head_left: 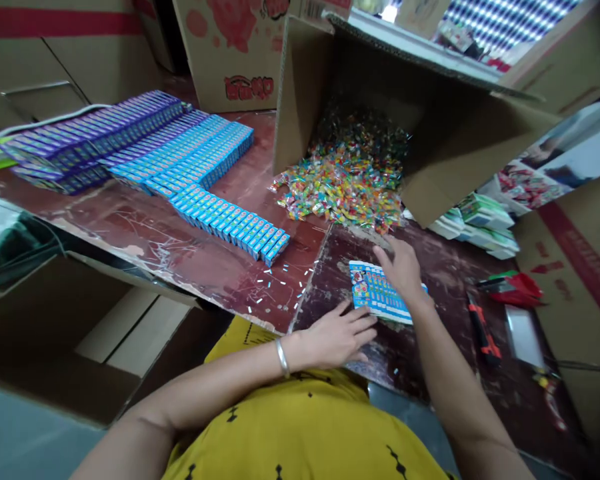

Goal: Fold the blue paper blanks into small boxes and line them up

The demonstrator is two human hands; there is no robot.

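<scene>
A fanned-out row of flat blue printed packets (380, 291) lies on the dark red table in front of me. My left hand (339, 335), with a silver bangle at the wrist, rests palm down at its near edge, fingers spread and the tips touching or nearly touching it. Over the row's right part is my right hand (401, 270), open, thumb apart from the fingers and pointing away from me. It hides some of the packets. Just beyond its fingertips, small wrapped colourful candies (345, 190) spill from a cardboard box (430, 133) lying on its side.
Blue small boxes (230, 223) stand in rows at left, beside stacked purple boxes (95, 137). An open carton (45, 333) sits below the table's left edge. At right lie a red-and-black cutter knife (484, 330) and green-white packs (485, 220). White bits (270, 285) are scattered on the tabletop.
</scene>
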